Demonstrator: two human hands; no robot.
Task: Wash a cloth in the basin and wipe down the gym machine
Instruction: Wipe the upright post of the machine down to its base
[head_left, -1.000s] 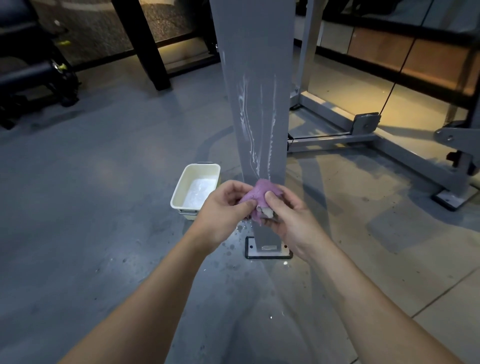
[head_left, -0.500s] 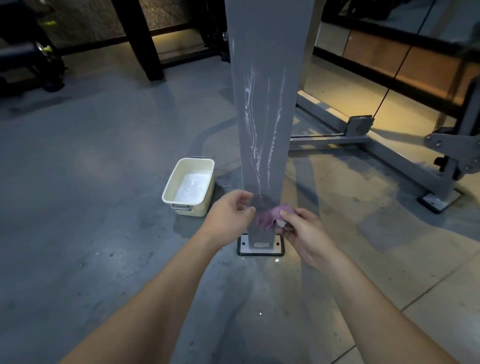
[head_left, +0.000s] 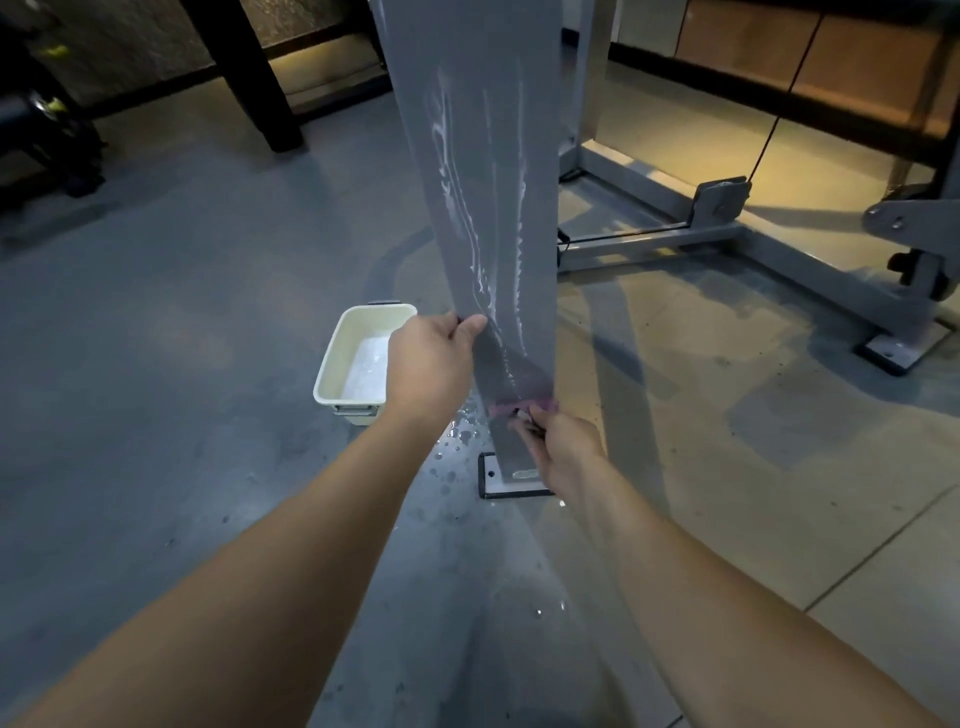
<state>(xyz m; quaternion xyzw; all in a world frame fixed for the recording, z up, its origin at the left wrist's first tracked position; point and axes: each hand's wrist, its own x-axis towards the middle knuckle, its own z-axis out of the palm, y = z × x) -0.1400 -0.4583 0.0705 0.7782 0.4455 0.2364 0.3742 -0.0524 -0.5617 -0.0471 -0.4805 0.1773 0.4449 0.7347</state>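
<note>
Both hands are working low on the grey upright post (head_left: 488, 208) of the gym machine. Left hand (head_left: 428, 364) is curling its fingers round the post's left edge; right hand (head_left: 563, 447) is pinching one purple cloth (head_left: 522, 406) against the post, its fingers mostly hiding it. One cream basin (head_left: 358, 358) is sitting just left, partly covered by the left hand.

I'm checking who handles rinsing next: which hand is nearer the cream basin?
Left. The left hand grips the grey post's edge right beside the basin, overlapping its rim in view. The right hand presses the purple cloth on the post's far side, lower down.
</note>
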